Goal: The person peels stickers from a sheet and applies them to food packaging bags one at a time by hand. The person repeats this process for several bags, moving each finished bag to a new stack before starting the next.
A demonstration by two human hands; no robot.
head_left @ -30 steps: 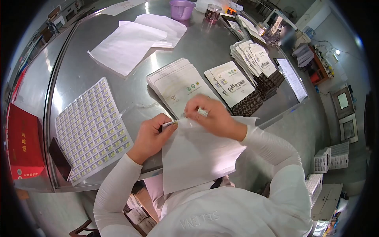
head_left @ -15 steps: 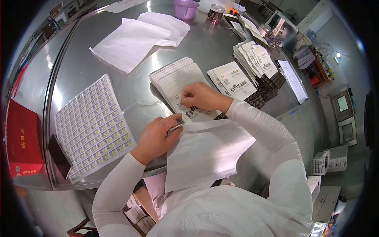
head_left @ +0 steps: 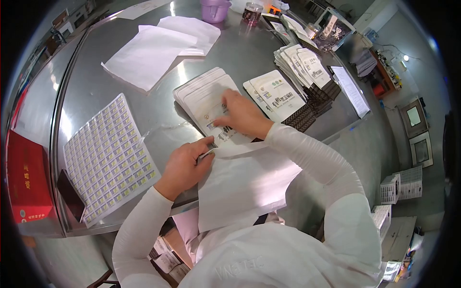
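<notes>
A stack of white printed pouches (head_left: 192, 93) lies on the metal table in the middle of the view. Over the top pouch is my right hand (head_left: 242, 114), its thumb and fingers apart and nothing visible between them. Near the stack's lower left corner, my left hand (head_left: 186, 162) pinches the upper edge of a blank white sheet (head_left: 245, 185), which hangs over the table's front edge toward my lap. To the left lies a sheet of small stickers (head_left: 110, 158). Right of the stack are two overlapping pouches (head_left: 281, 98).
More pouches (head_left: 300, 67) are fanned out at the right, beside a written paper (head_left: 350, 91). Blank sheets (head_left: 149, 53), a purple basket (head_left: 214, 10) and a jar (head_left: 252, 13) are at the back. A dark phone (head_left: 70, 196) and a red box (head_left: 29, 177) are at the left.
My right hand has opened from a pinch and lifted slightly off the top pouch. The camera view has shifted a little; my left hand still pinches the sheet.
</notes>
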